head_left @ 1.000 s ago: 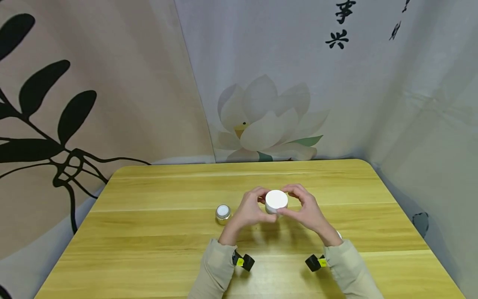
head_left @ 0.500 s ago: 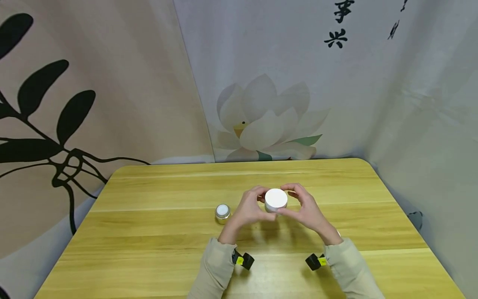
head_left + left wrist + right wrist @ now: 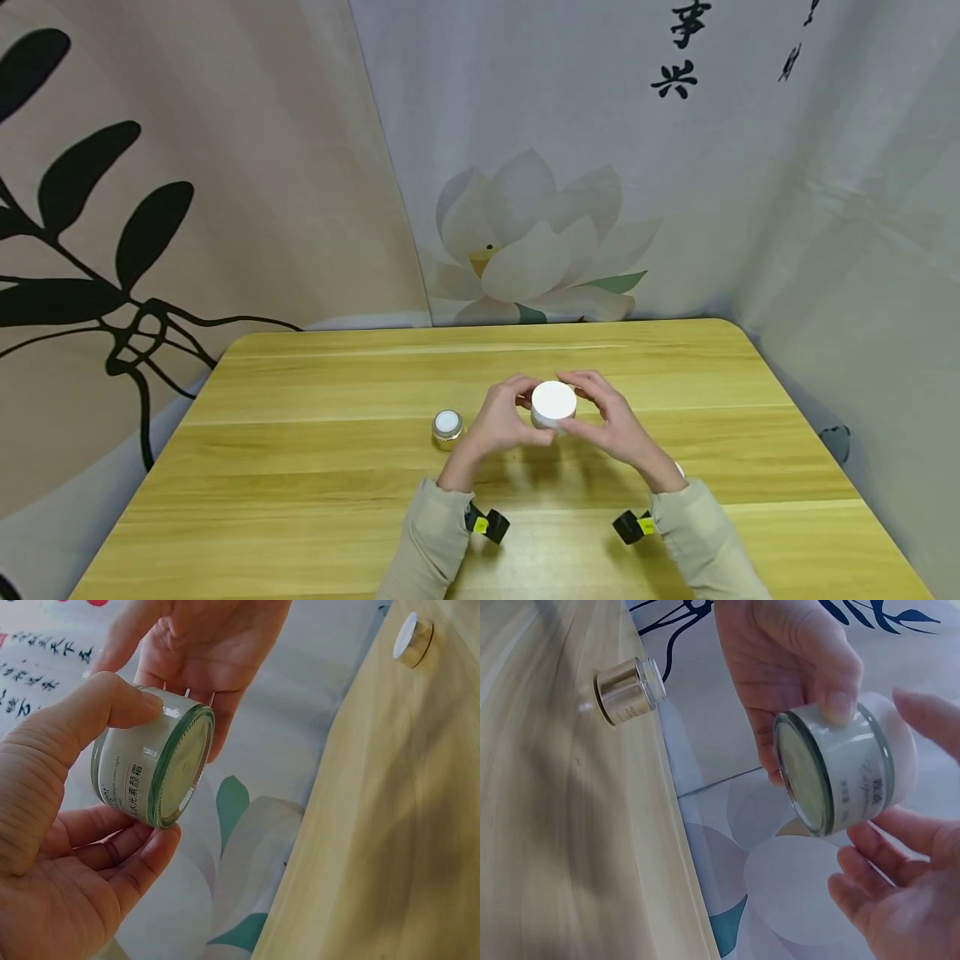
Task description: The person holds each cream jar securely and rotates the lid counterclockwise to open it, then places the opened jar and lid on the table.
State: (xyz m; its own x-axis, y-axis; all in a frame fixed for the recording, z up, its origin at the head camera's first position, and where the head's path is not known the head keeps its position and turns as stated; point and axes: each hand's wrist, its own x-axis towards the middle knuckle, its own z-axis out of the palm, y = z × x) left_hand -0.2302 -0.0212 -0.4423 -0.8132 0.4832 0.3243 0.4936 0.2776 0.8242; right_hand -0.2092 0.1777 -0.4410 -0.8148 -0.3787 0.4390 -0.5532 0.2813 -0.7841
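Over the table, both hands hold a cream jar [image 3: 131, 769] with a pale label, green-tinted glass edges and a broad white lid [image 3: 553, 401]. My left hand [image 3: 501, 421] grips the jar's body, thumb on one side and fingers on the other. In the right wrist view the jar is tilted, base toward the left. My right hand [image 3: 617, 425] has its thumb and fingers curled around the lid at the other end. A gold jar [image 3: 447, 426] with a whitish top stands on the table just left of my left wrist.
Another small gold item with a white top [image 3: 412, 639] stands on the table, mostly hidden behind my right wrist in the head view. The wooden table [image 3: 315, 500] ends at a printed cloth backdrop [image 3: 570, 125]. Each wrist wears a small black camera [image 3: 497, 527].
The right index finger has shifted slightly leftward along the back of the lid. The jar, the left hand and the gold jar stay nearly where they were.
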